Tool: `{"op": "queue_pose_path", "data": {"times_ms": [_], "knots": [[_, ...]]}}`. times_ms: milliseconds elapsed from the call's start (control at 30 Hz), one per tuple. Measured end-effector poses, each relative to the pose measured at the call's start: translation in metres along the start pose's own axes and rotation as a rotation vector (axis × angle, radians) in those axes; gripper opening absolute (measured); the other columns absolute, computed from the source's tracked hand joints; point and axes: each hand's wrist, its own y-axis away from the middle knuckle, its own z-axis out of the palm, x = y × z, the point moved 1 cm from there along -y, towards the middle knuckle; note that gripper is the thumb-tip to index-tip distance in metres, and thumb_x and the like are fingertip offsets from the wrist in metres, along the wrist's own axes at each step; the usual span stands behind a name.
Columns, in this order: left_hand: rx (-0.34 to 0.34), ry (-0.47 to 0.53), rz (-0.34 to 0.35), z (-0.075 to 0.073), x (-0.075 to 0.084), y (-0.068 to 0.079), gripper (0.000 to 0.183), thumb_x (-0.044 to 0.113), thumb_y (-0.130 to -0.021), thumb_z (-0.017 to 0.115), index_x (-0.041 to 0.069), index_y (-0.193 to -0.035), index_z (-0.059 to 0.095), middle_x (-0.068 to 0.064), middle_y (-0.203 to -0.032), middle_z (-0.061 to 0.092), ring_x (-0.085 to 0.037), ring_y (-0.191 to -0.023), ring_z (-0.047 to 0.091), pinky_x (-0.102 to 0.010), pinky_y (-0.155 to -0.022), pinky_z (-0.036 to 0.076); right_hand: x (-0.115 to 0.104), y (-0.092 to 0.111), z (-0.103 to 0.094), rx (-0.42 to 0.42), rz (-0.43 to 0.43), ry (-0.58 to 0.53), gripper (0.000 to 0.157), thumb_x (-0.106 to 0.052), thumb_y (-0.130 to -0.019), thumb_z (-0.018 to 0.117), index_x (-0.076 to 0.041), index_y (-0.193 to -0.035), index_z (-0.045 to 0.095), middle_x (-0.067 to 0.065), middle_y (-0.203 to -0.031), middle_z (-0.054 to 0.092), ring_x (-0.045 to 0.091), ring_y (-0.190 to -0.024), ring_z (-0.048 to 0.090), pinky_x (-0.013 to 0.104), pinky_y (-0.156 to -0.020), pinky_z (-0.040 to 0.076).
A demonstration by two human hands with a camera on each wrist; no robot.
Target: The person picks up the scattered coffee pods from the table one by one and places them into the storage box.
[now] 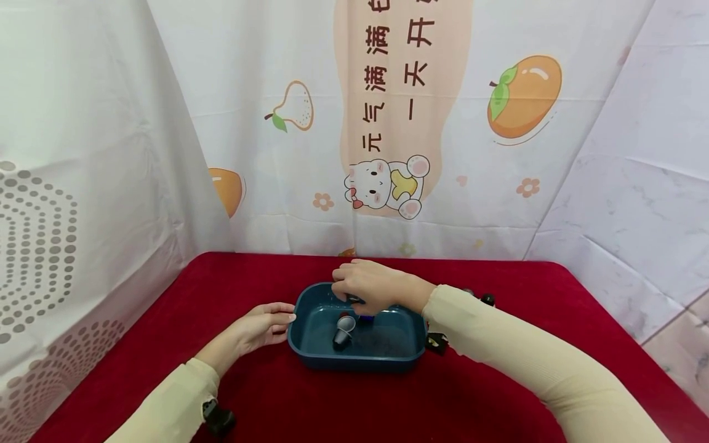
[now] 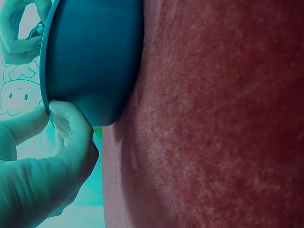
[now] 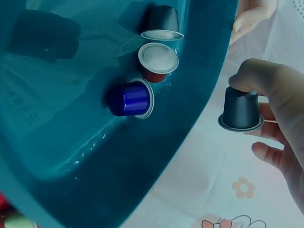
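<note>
One dark cup-shaped capsule [image 3: 241, 111], pinched in fingertips of right hand [image 1: 370, 286], raised near far rim of rounded blue plastic basin [image 1: 360, 364], three flanged capsules [image 3: 129, 99] inside, basin edge gripped by left hand [image 1: 257, 329].

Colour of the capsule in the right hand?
Dark grey, near black capsule; clearest in the right wrist view, though tinted.

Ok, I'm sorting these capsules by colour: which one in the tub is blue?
The blue capsule lying on its side in the tub. The others there differ: the red capsule beside it and the dark capsule beyond that.
</note>
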Motion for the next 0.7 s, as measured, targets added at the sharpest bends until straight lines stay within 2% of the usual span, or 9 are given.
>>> {"op": "queue_pose_path", "data": {"times_ms": [267,500,700], "knots": [[0.009,-0.007,-0.006,0.001,0.001,0.0,0.052,0.016,-0.097,0.055,-0.007,-0.138,0.034,0.002,-0.098,0.064,-0.008,-0.086,0.063,-0.023,-0.079,0.054,0.003,-0.014,0.004,-0.068,0.013,-0.01,0.01,-0.019,-0.081,0.071,-0.016,-0.087,0.063,-0.002,-0.089,0.059,0.013,-0.088,0.054,0.027,-0.077,0.046],[0.0,-0.003,-0.003,0.0,0.001,0.0,0.051,0.017,-0.097,0.056,-0.007,-0.137,0.035,0.002,-0.098,0.064,-0.008,-0.087,0.063,-0.023,-0.079,0.054,0.01,-0.023,0.01,-0.086,0.043,-0.041,0.011,-0.02,-0.081,0.072,-0.016,-0.087,0.064,-0.002,-0.09,0.06,0.013,-0.09,0.055,0.028,-0.078,0.047],[-0.008,0.0,-0.005,0.001,0.002,0.001,0.05,0.016,-0.097,0.055,-0.007,-0.137,0.035,0.002,-0.099,0.065,-0.009,-0.088,0.064,-0.024,-0.08,0.054,0.006,-0.029,0.016,-0.127,0.036,-0.037,0.013,-0.022,-0.081,0.072,-0.017,-0.089,0.065,-0.002,-0.092,0.06,0.013,-0.089,0.055,0.026,-0.076,0.046]]}}
